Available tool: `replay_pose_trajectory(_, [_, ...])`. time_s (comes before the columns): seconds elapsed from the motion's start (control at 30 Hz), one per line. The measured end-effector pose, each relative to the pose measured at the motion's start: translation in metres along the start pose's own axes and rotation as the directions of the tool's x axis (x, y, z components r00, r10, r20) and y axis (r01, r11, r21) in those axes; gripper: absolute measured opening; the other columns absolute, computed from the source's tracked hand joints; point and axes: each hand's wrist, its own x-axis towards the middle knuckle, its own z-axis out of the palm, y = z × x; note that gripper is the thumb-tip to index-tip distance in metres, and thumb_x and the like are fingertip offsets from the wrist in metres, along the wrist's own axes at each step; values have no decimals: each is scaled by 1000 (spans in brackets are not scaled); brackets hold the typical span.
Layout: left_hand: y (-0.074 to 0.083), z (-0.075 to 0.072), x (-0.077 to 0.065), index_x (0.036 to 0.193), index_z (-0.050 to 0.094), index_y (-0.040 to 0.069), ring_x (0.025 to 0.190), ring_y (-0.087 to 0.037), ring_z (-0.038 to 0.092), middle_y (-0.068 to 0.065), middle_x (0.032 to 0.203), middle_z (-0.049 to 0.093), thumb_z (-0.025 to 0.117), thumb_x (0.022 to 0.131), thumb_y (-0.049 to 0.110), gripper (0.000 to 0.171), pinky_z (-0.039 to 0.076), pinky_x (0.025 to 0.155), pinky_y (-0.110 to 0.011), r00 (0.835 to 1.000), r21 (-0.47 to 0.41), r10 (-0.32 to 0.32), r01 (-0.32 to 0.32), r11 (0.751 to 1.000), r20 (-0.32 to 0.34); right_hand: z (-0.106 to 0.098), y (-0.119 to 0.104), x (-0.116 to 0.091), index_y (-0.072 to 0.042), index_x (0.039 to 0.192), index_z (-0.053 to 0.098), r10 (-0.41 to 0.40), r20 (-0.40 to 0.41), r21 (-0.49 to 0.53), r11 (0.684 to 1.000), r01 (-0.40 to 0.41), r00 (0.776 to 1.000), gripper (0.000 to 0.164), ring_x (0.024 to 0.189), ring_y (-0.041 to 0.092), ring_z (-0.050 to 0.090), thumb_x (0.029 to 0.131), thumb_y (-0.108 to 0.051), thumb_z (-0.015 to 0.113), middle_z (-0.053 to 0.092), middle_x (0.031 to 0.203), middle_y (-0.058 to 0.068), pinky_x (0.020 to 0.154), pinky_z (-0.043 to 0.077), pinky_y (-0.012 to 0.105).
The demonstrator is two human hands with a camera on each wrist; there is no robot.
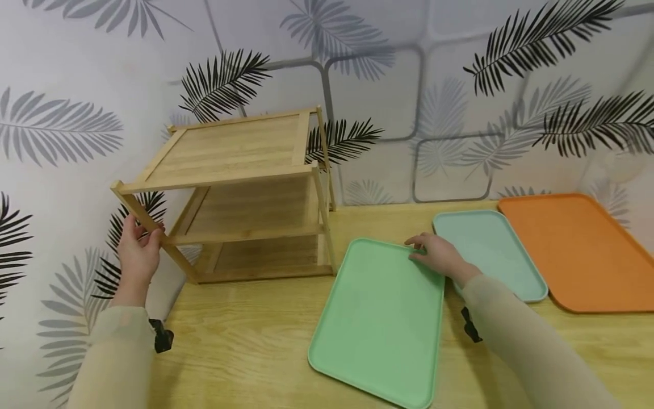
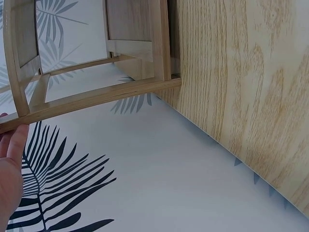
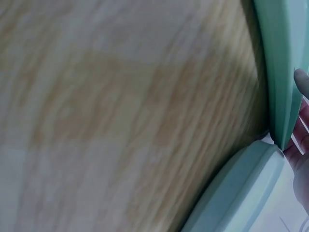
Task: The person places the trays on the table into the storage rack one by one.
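A wooden three-tier shelf rack (image 1: 240, 147) stands against the wall at the left of the head view. My left hand (image 1: 138, 250) holds its front left post, thumb and fingers on either side of the wood; the left wrist view shows only part of that hand (image 2: 12, 169). A green tray (image 1: 380, 318) lies beside the rack. At its far right corner my right hand (image 1: 436, 254) pinches the rim. In the right wrist view the thumb (image 3: 302, 82) is on the tray's inner side, with other fingers past the edge, partly cut off by the frame.
Right of the green tray lies a smaller pale blue tray (image 1: 493, 244), its near left part hidden by my right arm. A larger orange tray (image 1: 587, 250) lies farther right. All rest on a wood-grain table (image 1: 245, 341) against a leaf-patterned wall (image 1: 378, 102).
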Motion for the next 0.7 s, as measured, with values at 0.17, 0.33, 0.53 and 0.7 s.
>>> replay_pose_trajectory(0.17, [1, -2, 1, 148, 35, 13, 86, 4, 58, -22, 123, 57, 52, 96, -2, 56, 49, 72, -9, 1000, 14, -31, 31, 999, 2, -1, -3, -4, -3, 117, 66, -63, -13, -49, 997, 62, 998, 27, 81, 23, 59, 91, -7, 67, 60, 90, 4, 70, 51, 43])
replay_pose_trajectory(0.33, [1, -3, 1, 148, 34, 15, 87, 4, 58, -21, 123, 57, 52, 97, 0, 56, 48, 72, -8, 999, 27, -51, 51, 998, 15, 0, -8, -12, -5, 115, 65, -155, -7, -104, 983, 153, 988, 25, 79, 22, 58, 90, 1, 64, 58, 88, 4, 66, 51, 39])
replay_pose_trajectory(0.53, [3, -2, 2, 148, 35, 15, 85, 5, 57, -21, 123, 57, 51, 97, 0, 55, 48, 72, -8, 999, 11, -39, 39, 999, 10, -1, -15, -25, -3, 119, 60, -144, 55, -45, 988, 147, 988, 29, 81, 22, 59, 91, 4, 59, 61, 91, 7, 67, 52, 39])
replay_pose_trajectory(0.7, [5, -1, 1, 149, 34, 15, 88, 3, 58, -22, 126, 57, 51, 98, 1, 55, 48, 73, -8, 999, 30, -42, 42, 999, 20, 1, -18, -39, -2, 123, 58, -116, 77, -14, 993, 118, 990, 32, 79, 20, 59, 91, 5, 59, 62, 91, 8, 66, 51, 37])
